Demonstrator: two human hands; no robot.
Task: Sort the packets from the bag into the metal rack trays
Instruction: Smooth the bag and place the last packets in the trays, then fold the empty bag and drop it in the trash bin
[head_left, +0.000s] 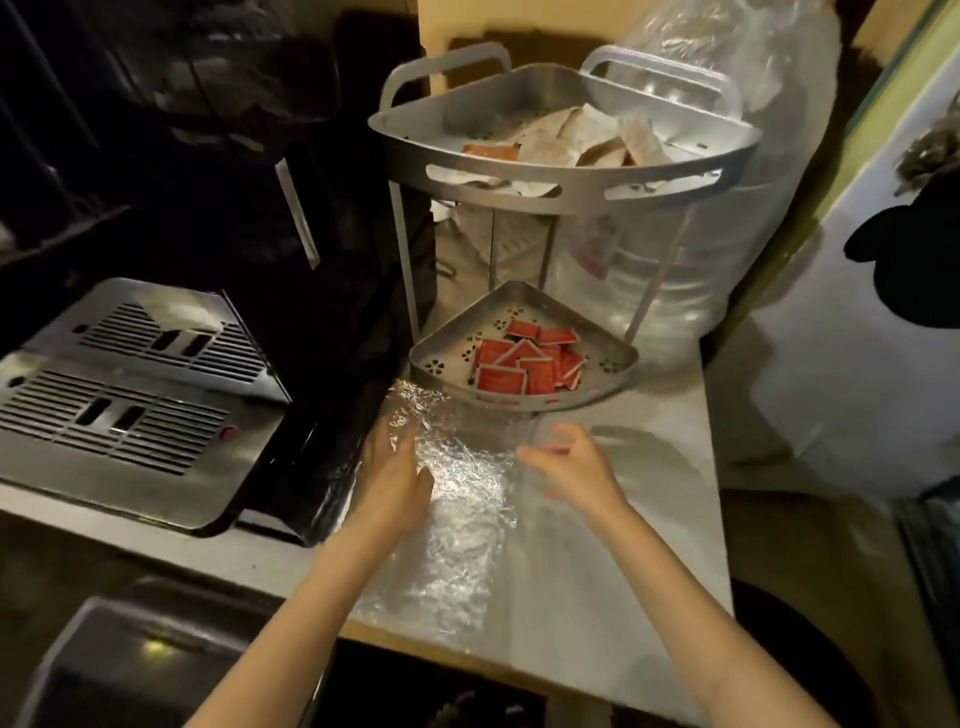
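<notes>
A two-tier metal rack stands on the steel counter. Its lower tray (441, 364) holds several red packets (524, 361). The upper tray (571, 200) holds pale paper packets (587, 137) and one orange-red packet (491, 151). A crumpled clear plastic bag (462, 499) lies flat on the counter in front of the rack. My left hand (392, 475) presses flat on the bag's left side, fingers spread. My right hand (569, 457) hovers at the bag's right edge, fingers loosely curled and blurred; nothing shows in it.
A coffee machine with slotted drip trays (124, 384) sits at the left, a black body behind it. A large clear plastic sack (727, 171) leans behind and right of the rack. The counter's front edge (467, 657) is near; a white door (857, 338) stands right.
</notes>
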